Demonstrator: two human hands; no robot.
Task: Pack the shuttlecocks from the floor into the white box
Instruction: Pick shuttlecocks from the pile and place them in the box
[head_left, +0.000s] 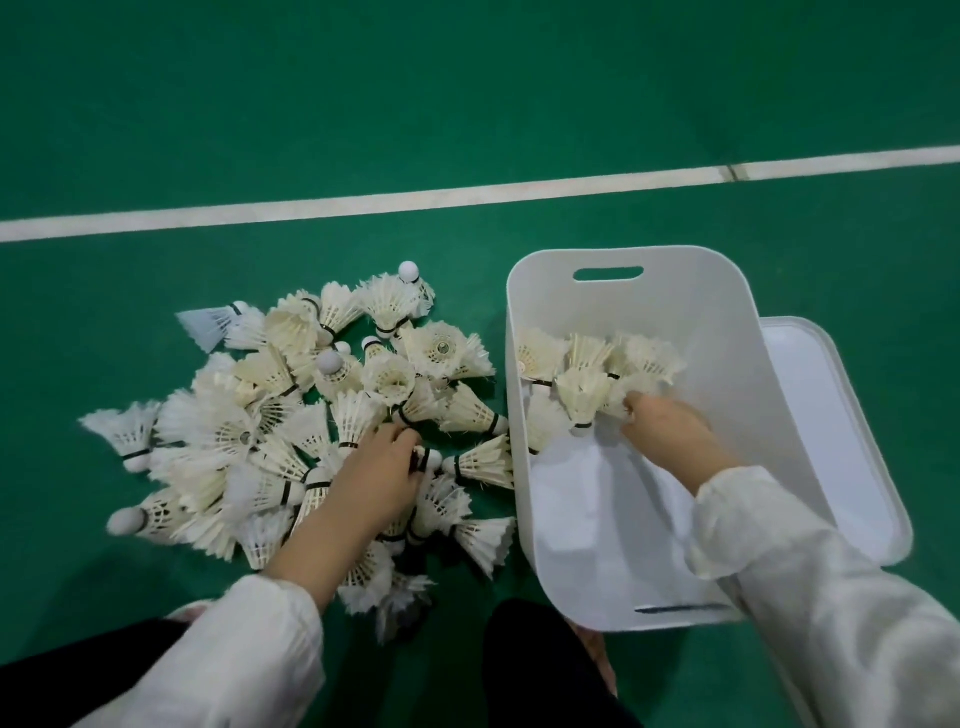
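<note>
Head view: my left hand (379, 467) pinches a shuttlecock (423, 460) in the pile (234, 431) while my right hand (665, 426) grips a cluster (587, 395) in the box (727, 312); squeezing harder may crush feathers.

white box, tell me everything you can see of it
The white box is an open-topped rectangular bin with rounded corners, looking like matte plastic. An oval handle slot cuts its far wall and a narrow slot shows in the near wall. It stands upright on the green floor, right of the loose pile. A cluster of shuttlecocks fills its far end; the near part is bare. The right hand reaches inside, fingers among them. A white lid lies at its right side, partly hidden by it.
</note>
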